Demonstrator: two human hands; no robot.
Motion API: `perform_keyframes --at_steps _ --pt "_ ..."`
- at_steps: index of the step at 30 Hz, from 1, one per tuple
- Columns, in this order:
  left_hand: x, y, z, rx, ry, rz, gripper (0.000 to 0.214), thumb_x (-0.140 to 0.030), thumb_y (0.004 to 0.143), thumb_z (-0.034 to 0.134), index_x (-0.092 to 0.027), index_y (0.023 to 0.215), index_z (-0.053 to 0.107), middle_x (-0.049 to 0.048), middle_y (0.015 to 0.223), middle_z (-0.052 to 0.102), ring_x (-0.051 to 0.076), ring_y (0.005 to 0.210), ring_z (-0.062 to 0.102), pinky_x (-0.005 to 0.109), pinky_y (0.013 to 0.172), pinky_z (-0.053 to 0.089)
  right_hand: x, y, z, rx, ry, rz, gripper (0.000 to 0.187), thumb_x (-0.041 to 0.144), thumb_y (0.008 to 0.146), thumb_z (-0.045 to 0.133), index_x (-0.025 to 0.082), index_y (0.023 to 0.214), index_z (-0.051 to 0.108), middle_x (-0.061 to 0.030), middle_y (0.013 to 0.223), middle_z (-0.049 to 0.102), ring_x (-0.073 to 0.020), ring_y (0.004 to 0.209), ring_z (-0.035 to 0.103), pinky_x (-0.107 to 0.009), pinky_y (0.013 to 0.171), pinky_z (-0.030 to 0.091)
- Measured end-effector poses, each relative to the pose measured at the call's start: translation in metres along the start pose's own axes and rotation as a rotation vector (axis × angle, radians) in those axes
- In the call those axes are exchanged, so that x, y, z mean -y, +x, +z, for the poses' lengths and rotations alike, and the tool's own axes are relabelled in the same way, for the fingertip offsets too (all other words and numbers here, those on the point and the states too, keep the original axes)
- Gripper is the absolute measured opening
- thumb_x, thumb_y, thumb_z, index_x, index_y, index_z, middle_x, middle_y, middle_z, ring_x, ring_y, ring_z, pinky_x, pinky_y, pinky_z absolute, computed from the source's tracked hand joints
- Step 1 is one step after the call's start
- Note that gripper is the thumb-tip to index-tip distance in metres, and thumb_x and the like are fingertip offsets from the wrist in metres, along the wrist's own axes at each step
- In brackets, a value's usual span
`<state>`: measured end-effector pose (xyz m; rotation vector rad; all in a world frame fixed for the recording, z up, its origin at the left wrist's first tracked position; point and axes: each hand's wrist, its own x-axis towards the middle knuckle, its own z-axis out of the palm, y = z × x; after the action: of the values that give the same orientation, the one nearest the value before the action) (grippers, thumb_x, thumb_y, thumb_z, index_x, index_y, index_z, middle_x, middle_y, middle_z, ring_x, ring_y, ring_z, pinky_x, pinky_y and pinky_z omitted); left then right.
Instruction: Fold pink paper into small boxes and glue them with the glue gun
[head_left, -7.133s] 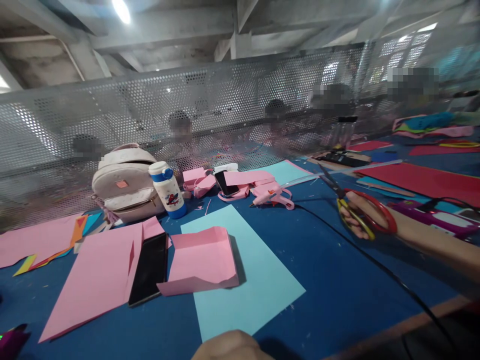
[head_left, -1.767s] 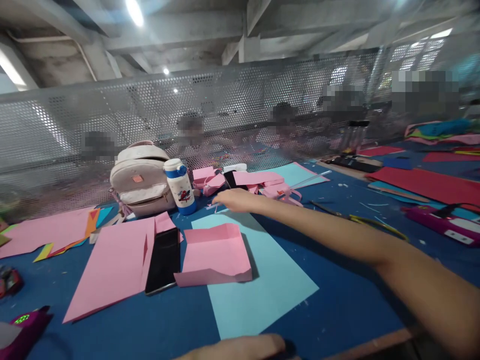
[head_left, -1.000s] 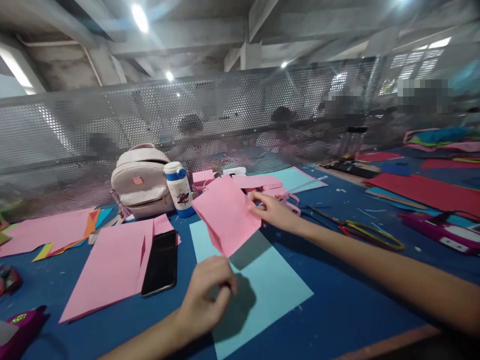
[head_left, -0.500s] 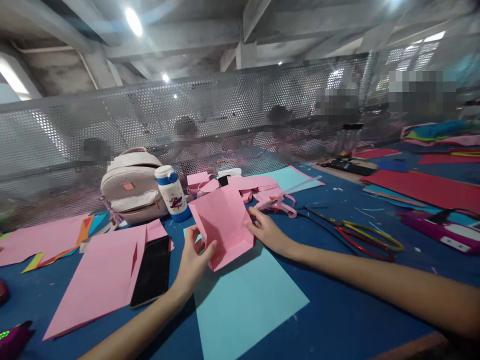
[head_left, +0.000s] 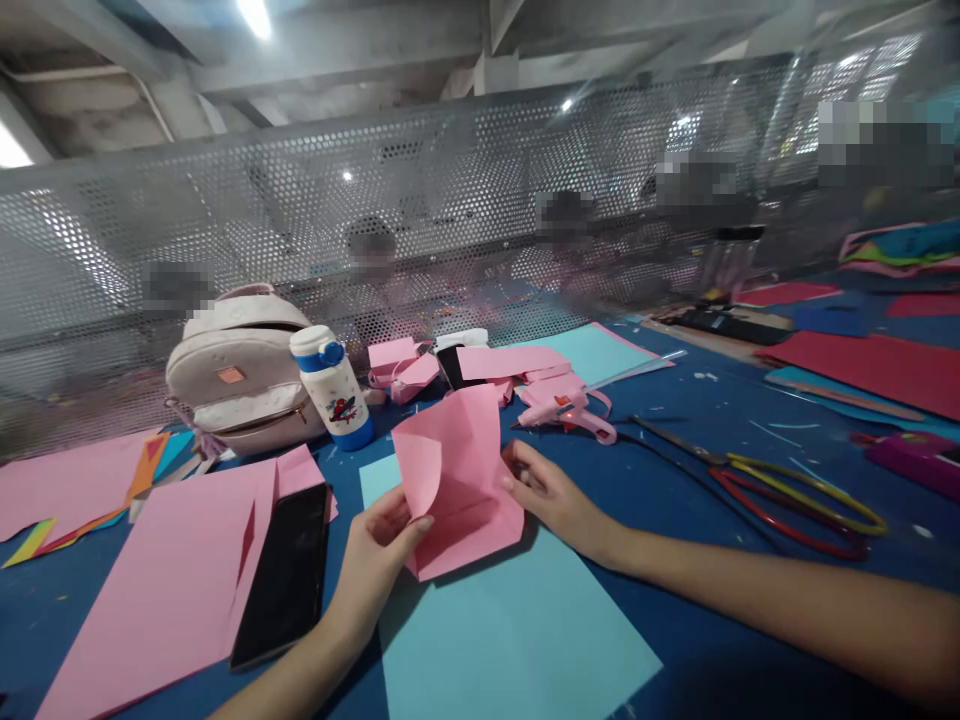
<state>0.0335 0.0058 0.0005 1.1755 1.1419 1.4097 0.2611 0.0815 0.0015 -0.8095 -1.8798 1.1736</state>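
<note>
Between my hands is a folded piece of pink paper (head_left: 469, 500), its side flaps standing up and the left one curling inward. My left hand (head_left: 379, 550) pinches its left edge, thumb inside and fingers behind. At the right edge, my right hand (head_left: 551, 495) grips the paper, its fingertips partly hidden behind it. Beneath lies a light blue sheet (head_left: 510, 640). A pink glue gun (head_left: 570, 408) rests just beyond my right hand. To the right lie scissors (head_left: 780, 490) with red and yellow handles.
A black phone (head_left: 285, 580) overlaps pink sheets (head_left: 157, 570) on the left. Behind stand a pale backpack (head_left: 232, 370) and a white-and-blue bottle (head_left: 334, 390). Pink paper pieces (head_left: 405, 368) lie near a perforated metal screen (head_left: 450, 200). Red sheets (head_left: 877, 370) are at right.
The pink paper has come slightly lower and nearer, and its left flap now curls inward under my left hand. Both hands keep their hold. The camera view has shifted a little.
</note>
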Motion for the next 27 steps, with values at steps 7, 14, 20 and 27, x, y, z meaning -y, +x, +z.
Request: perform_keyframes --at_steps 7,14,20,27 --pt "-0.014 -0.002 0.001 -0.009 0.039 -0.081 0.027 -0.035 0.067 0.084 -0.015 0.083 0.077 0.0070 0.089 0.078 0.031 0.100 0.070 0.039 0.094 0.054 0.001 -0.005 0.003 0.071 0.041 -0.032 0.028 0.047 0.093 0.057 0.022 0.093 0.047 0.0012 0.082 0.046 -0.0127 0.069 0.043 -0.024 0.055 0.035" --pt "-0.027 0.004 -0.006 0.370 -0.012 -0.158 0.050 -0.032 0.068 0.086 -0.015 0.113 0.071 0.0122 0.112 0.074 0.029 0.105 0.070 0.041 0.099 0.050 0.012 -0.009 0.005 0.056 -0.002 -0.099 0.022 0.038 0.093 0.057 0.020 0.089 0.047 0.0030 0.080 0.045 -0.0098 0.066 0.039 -0.022 0.055 0.030" --pt "-0.032 0.003 -0.012 0.431 -0.093 -0.172 0.056 -0.038 0.080 0.078 -0.017 0.129 0.062 0.0141 0.126 0.068 0.031 0.117 0.064 0.042 0.103 0.048 0.013 -0.011 0.005 0.039 -0.024 -0.116 0.021 0.038 0.094 0.055 0.020 0.087 0.049 0.0018 0.082 0.045 -0.0113 0.069 0.042 -0.022 0.057 0.032" --pt "-0.047 -0.004 -0.017 0.462 -0.239 -0.313 0.052 -0.032 0.087 0.070 -0.017 0.134 0.059 0.0140 0.129 0.067 0.032 0.113 0.066 0.042 0.102 0.048 0.011 -0.007 0.004 -0.021 0.019 -0.128 0.023 0.041 0.088 0.061 0.020 0.083 0.055 -0.0100 0.121 0.048 -0.0250 0.124 0.045 -0.032 0.093 0.044"
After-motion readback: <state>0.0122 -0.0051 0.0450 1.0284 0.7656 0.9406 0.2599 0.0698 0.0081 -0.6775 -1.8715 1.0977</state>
